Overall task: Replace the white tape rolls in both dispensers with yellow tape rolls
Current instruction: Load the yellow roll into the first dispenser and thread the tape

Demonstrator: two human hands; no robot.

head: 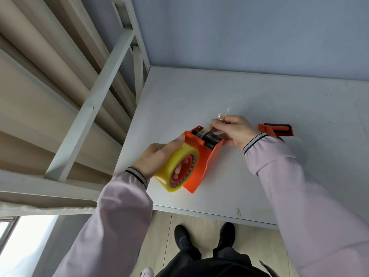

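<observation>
A person in pale lilac sleeves stands at a white surface (259, 176), working on an orange tape dispenser (201, 156) that lies near the front left part of it. A yellow tape roll (171, 172) sits on the dispenser's orange hub, which fills the roll's core — the roll faces the camera and overhangs toward the surface's front edge.

The left hand (157, 156) grips the yellow roll from the left, thumb lying along the top of the dispenser's body and fingertips showing through the openings of the hub. The right hand (233, 130) is curled at the dispenser's far end, beside the black roller and the toothed cutter, where its thumb and fingers pinch a strip of clear tape (223, 113) whose crumpled free end sticks up above the knuckles.

A second orange dispenser (277, 129) lies on the surface just behind the right wrist, partly hidden by the cuff; whether it carries a roll cannot be told from here.

The surface meets a grey-blue wall at the back. To the left runs a white metal frame (95, 104) with beige panels behind it. Below the front edge, dark shoes (205, 236) rest on a light wooden floor — a small stain marks the surface near that edge.
</observation>
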